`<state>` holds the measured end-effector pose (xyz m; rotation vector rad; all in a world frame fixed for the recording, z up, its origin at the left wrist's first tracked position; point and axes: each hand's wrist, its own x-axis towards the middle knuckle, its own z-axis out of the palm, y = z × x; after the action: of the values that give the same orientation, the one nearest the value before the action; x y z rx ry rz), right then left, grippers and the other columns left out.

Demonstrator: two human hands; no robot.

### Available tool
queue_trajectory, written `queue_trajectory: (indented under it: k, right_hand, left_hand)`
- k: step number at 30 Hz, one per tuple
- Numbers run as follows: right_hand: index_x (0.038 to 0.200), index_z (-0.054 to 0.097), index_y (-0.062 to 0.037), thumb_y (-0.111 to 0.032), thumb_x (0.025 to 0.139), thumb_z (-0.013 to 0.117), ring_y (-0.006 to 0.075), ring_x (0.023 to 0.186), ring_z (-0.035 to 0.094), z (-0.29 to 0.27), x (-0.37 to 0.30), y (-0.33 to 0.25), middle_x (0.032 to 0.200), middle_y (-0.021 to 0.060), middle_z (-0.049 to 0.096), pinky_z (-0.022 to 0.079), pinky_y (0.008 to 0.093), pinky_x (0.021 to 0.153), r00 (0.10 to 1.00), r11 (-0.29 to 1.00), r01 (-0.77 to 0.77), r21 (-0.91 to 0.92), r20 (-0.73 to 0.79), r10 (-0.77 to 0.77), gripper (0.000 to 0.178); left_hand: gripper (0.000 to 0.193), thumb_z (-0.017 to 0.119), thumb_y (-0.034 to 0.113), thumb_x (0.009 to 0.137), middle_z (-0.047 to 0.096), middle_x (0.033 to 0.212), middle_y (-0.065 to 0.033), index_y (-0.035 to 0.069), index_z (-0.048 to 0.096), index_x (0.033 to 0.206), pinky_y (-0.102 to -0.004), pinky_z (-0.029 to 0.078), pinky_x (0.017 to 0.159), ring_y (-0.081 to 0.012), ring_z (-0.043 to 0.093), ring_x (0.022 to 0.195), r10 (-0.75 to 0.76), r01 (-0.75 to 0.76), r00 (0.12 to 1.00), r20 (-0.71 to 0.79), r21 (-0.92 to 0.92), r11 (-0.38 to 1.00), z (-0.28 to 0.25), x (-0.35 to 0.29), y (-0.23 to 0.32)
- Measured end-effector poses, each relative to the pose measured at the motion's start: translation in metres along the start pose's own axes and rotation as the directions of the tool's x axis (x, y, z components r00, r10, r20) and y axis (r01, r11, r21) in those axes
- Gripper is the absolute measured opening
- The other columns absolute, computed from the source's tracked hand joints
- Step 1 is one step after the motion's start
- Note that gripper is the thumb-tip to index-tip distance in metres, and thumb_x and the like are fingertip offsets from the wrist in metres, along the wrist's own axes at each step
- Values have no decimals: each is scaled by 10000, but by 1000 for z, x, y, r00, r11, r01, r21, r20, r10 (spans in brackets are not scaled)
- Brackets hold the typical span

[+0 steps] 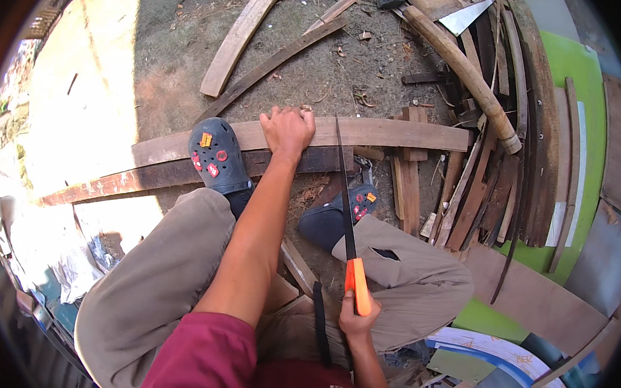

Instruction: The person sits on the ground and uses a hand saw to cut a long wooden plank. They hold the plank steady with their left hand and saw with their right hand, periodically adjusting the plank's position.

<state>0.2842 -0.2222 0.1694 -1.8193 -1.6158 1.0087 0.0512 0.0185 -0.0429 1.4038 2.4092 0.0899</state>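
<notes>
A long light-brown wooden plank lies crosswise in front of me. My left hand is closed over it, fingers curled round its far edge. My left foot, in a dark clog with bright charms, presses on the plank left of that hand. In my right hand is the orange handle of a handsaw. Its thin dark blade points away from me and crosses the plank just right of my left hand. Whether the teeth have cut in, I cannot tell. A darker beam lies along the plank's near side.
Short wooden blocks sit by the plank's right part. Heaped scrap wood and a long-handled hammer-like tool are at right. Loose boards lie on the ground beyond. My other clog stands near the blade.
</notes>
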Motion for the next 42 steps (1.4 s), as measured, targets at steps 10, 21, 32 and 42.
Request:
queue_trajectory:
  k: [10, 21, 32, 42]
  right_hand:
    - [918, 696, 52, -39, 876, 628, 204, 649, 695, 19, 34, 8, 700, 143, 669, 532, 328, 634, 999, 998, -44, 52, -1, 45, 121]
    - [870, 675, 26, -47, 855, 668, 258, 602, 680, 37, 70, 6, 672, 160, 640, 521, 363, 606, 986, 986, -162, 47, 49, 160, 75]
    - [897, 666, 33, -101, 891, 663, 310, 626, 667, 73, 137, 4, 682, 200, 645, 500, 400, 617, 998, 994, -53, 94, 23, 51, 134]
    - [833, 613, 23, -153, 872, 688, 468, 742, 658, 85, 171, -17, 731, 249, 657, 508, 436, 614, 980, 976, -193, 104, 67, 186, 196]
  left_hand:
    - [477, 483, 423, 937, 769, 961, -129, 83, 807, 855, -471, 391, 903, -271, 674, 1008, 23, -24, 1000, 14, 45, 999, 0, -1, -1]
    - [519, 481, 453, 925, 765, 916, -171, 62, 806, 818, -478, 419, 891, -298, 698, 987, 13, -17, 998, 57, 70, 997, -5, 3, 0]
    - [501, 474, 443, 924, 767, 921, -163, 83, 815, 850, -475, 401, 945, -287, 682, 1017, 44, -47, 998, 52, 58, 997, 8, -31, -1]
    - [484, 506, 439, 922, 760, 902, -173, 68, 804, 832, -472, 398, 910, -301, 678, 994, 56, -57, 998, 23, 51, 997, 1, -13, 7]
